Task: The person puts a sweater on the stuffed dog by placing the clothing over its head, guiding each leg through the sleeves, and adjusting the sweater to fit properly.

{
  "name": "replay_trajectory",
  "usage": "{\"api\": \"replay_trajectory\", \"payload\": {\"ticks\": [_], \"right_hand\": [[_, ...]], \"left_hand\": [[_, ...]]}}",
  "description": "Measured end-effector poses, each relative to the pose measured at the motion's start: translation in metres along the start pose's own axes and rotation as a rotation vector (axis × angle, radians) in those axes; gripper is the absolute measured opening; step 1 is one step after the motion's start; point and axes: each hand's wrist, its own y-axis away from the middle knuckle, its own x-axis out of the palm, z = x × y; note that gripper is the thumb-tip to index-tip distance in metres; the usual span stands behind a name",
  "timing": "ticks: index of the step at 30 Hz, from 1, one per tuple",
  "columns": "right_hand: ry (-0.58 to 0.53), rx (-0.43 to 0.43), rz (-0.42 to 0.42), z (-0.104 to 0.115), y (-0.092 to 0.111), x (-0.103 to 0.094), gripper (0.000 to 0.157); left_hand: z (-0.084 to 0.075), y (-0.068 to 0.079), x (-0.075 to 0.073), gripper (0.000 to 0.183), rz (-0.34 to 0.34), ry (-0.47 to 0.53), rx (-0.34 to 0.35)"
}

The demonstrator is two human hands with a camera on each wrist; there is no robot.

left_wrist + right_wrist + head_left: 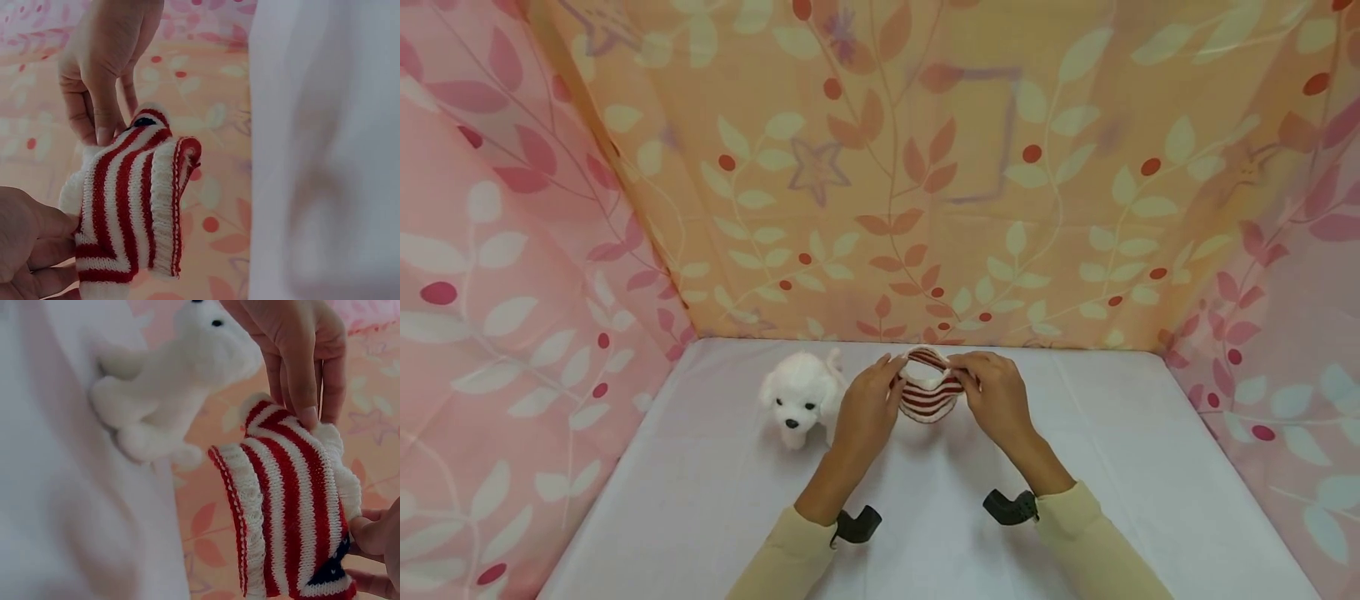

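Note:
A small knitted sweater (927,402) with red and white stripes hangs between both hands, its opening facing up in the head view. My left hand (870,404) pinches one side of the opening, and my right hand (992,392) pinches the other. The right wrist view shows the sweater (290,506) with a ribbed white hem edged in red and a dark blue patch with white dots near the right fingers. In the left wrist view, the sweater (125,200) is stretched between the two hands. Left of it stands a white plush dog (801,396), partly behind my left hand.
The white-covered table (1150,500) runs back to an orange leaf-patterned curtain (887,167). Pink patterned curtains (497,333) close off the sides. A black wrist-worn device (859,525) sits at the left cuff, and another black device (1009,507) at the right.

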Motion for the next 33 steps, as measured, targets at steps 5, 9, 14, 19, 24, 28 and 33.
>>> {"api": "replay_trajectory", "payload": {"ticks": [5,9,14,19,24,28,33], "right_hand": [[-0.025,-0.039,-0.038,0.016,-0.006,-0.008,0.018],[-0.054,-0.067,-0.059,0.031,-0.012,-0.011,0.020],[-0.083,-0.098,-0.074,0.047,-0.022,-0.011,0.018],[-0.119,-0.107,-0.071,0.062,-0.031,-0.009,0.014],[-0.133,-0.109,-0.065,0.074,-0.037,-0.002,0.016],[-0.142,-0.126,-0.064,0.083,-0.043,0.006,0.014],[-0.160,-0.145,-0.055,0.095,-0.053,0.019,0.014]], "left_hand": [[-0.006,0.002,-0.017,0.037,-0.057,-0.003,0.027],[-0.007,0.004,-0.032,0.039,-0.085,0.009,0.026],[-0.009,0.004,-0.056,0.039,-0.098,0.028,0.015],[-0.006,0.001,-0.074,0.038,-0.098,0.021,0.022],[0.000,0.001,-0.090,0.038,-0.100,-0.003,0.009],[0.004,0.001,-0.103,0.038,-0.122,-0.040,0.012],[0.011,0.002,-0.118,0.041,-0.145,-0.099,0.009]]}}
